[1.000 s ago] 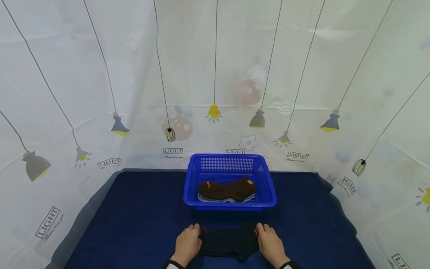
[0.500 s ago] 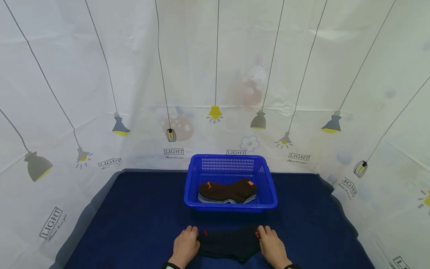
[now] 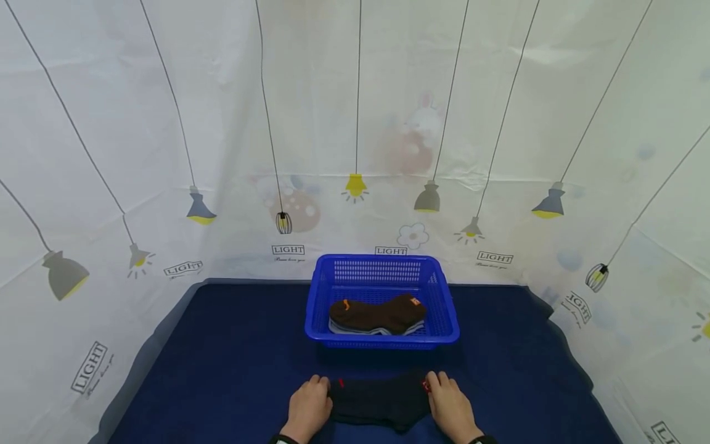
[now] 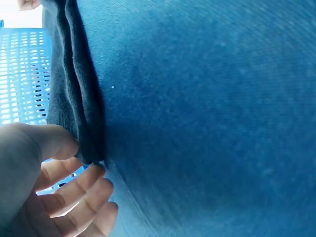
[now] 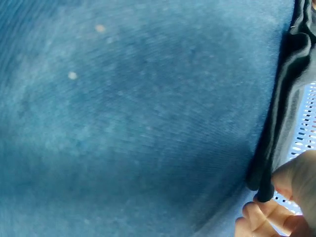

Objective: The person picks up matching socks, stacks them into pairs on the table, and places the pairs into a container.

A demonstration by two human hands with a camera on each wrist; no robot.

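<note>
A pair of black socks (image 3: 383, 401) with small red marks lies flat, one on the other, at the front of the dark blue cloth. My left hand (image 3: 309, 407) pinches the left end between thumb and fingers. At the opposite end, beside the red logo, my right hand (image 3: 450, 404) pinches the socks too. From the left wrist, the layered edges of the socks (image 4: 74, 84) run up from the thumb (image 4: 61, 143). The right wrist view has the sock end (image 5: 266, 185) between thumb and fingertips.
Behind the socks stands a blue plastic basket (image 3: 313, 302) holding brown socks (image 3: 377, 313) with orange marks, on top of light grey ones (image 3: 355, 330). Dark blue cloth (image 3: 233, 345) covers the table. A white curtain (image 3: 222, 123) printed with lamps hangs around the back and sides.
Both hands keep their grip on the black socks, which stay almost in place. The whole view has shifted slightly.
</note>
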